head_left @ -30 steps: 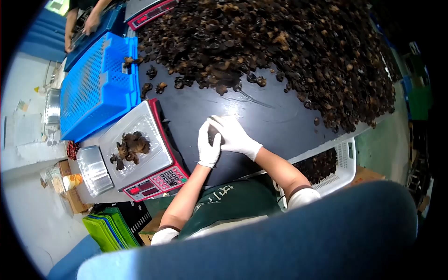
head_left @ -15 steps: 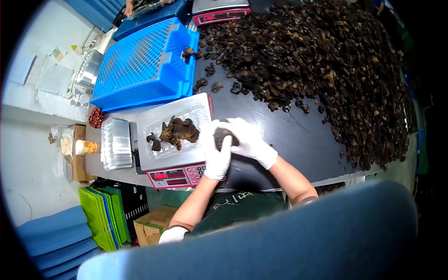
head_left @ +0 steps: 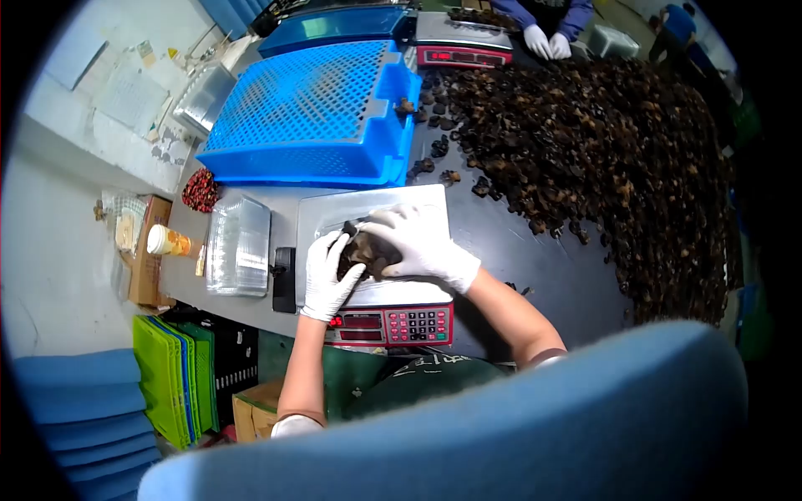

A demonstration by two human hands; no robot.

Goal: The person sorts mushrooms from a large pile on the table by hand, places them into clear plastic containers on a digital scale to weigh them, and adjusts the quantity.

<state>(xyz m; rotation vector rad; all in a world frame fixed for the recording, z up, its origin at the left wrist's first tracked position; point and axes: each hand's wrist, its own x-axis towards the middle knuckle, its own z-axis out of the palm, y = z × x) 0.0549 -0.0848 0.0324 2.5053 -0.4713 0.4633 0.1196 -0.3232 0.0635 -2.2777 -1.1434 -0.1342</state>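
Both my hands wear white gloves and cup a small heap of dark brown wood ear mushrooms (head_left: 364, 255) from opposite sides. My left hand (head_left: 327, 280) curves round the heap's left edge, thumb at the front. From the right, my right hand (head_left: 423, 245) lies partly over it, fingers bent against the pieces. The heap rests over the metal pan (head_left: 428, 200) of a red scale (head_left: 386, 326). My hands hide much of the clear plastic tray beneath, and part of the lit display is covered.
A large mound of wood ears (head_left: 585, 159) spreads over the right of the table. Behind the scale lies a blue crate (head_left: 305, 104); clear trays (head_left: 240, 250) and a cup (head_left: 170, 241) stand left. A co-worker's gloved hands (head_left: 547, 43) are near a second scale (head_left: 464, 56).
My hands have moved left from beside the scale, where they held a dark piece, onto the heap over the pan. The view has shifted, bringing a co-worker's hands into sight.
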